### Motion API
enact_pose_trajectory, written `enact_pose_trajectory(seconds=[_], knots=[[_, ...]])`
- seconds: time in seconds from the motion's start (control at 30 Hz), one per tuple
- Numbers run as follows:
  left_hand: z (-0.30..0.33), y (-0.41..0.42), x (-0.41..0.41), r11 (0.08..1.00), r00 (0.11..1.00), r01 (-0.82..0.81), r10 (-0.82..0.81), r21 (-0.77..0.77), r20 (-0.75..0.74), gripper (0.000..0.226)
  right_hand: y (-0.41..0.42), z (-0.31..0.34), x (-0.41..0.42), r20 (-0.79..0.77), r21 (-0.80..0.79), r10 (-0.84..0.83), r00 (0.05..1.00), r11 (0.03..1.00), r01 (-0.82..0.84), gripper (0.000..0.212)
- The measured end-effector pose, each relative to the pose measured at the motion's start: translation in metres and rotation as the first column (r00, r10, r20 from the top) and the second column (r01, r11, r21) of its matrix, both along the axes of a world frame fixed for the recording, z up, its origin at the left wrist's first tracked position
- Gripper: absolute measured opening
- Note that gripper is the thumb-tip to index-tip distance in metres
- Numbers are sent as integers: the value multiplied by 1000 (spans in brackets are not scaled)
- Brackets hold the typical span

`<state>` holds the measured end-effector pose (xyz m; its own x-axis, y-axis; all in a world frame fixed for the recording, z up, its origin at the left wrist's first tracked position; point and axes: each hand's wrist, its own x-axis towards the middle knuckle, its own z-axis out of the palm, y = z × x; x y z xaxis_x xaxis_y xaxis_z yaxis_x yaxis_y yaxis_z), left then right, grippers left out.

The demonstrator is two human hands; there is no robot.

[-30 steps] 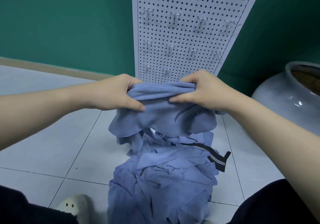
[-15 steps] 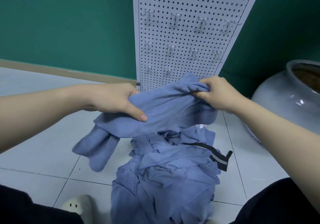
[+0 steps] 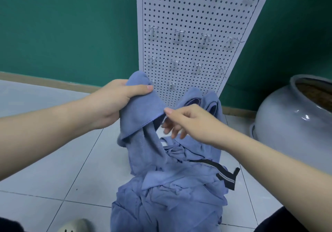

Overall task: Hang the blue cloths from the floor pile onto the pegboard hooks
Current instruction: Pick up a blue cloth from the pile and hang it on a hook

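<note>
- A person kneeling on a tiled floor lifts one blue cloth from the pile, in front of a white pegboard leaning against a green wall.
- The left hand is clamped on a bunched top edge of the cloth, thumb over the fold, just beside the lowest hooks; the rest of the cloth trails down onto the pile.
- The right hand has its fingers spread and loose, holding nothing; its thumb tip looks to touch or nearly touch the cloth's hem, though contact cannot be confirmed.
- The step in hand appears to be finding a clean edge to hang. It would go best if the free hand pinched the hem beside the left hand and drew the edge flat, so a single layer could be pushed over one hook rather than a thick wad.
- Lifting the cloth clear of the pile first should keep it from dragging its neighbours along.
- The hooks in view look bare, so the job seems near its start.
- A second blue piece rises behind the right hand; whether it belongs to the held cloth or the pile cannot be told.
- The board's top rows are cut off and blurred, as is part of the large grey pot at right.
- A black striped strap lies on the pile; where it comes from is hidden in the folds.
- The left fingers are buried in cloth.
</note>
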<state>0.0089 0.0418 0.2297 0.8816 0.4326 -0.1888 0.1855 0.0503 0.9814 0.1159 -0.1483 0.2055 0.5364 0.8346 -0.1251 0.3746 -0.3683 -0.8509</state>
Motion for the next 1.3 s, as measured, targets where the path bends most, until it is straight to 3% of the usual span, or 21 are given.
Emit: enact_pose_trajectory(seconds=[0.07, 0.2, 0.3, 0.5, 0.67, 0.77, 0.87, 0.97, 1.17, 1.3], knots=[[2, -1, 1, 997, 999, 50, -51, -67, -7, 47, 3, -2, -5, -62, 17, 9, 998, 1000, -8, 52], [2, 2, 4, 945, 983, 177, -156, -274, 97, 23, 4, -7, 0, 8, 72, -37, 999, 997, 36, 46], [2, 5, 3, 905, 963, 264, -232, -332, 134, 41, 3, -7, 4, -84, 214, -73, 994, 973, 89, 42], [4, -6, 0, 967, 967, 245, -237, -76, 97, 32, 7, -6, 8, -240, 319, -94, 966, 932, 170, 61], [8, -8, -2, 969, 974, 218, -208, -119, 93, 47, 5, -3, 11, -275, 373, -80, 958, 910, 183, 49], [5, -10, 1, 963, 966, 247, -236, -106, 107, 22, 6, -4, 8, -296, 367, -60, 953, 914, 172, 43], [6, -15, 4, 945, 945, 318, -310, -70, 106, 22, 7, -4, 1, -296, 369, -80, 952, 910, 191, 34], [6, -15, 4, 934, 927, 358, -354, -9, 120, 9, 8, 0, -5, -301, 381, -124, 946, 893, 238, 27], [4, -14, 5, 974, 968, 227, -228, 20, 106, 32, 10, 1, -4, -354, 389, -166, 920, 869, 306, 32], [0, -11, 7, 971, 966, 238, -236, -9, 108, 51, 10, 8, -8, -518, 392, -72, 852, 866, 312, 34]])
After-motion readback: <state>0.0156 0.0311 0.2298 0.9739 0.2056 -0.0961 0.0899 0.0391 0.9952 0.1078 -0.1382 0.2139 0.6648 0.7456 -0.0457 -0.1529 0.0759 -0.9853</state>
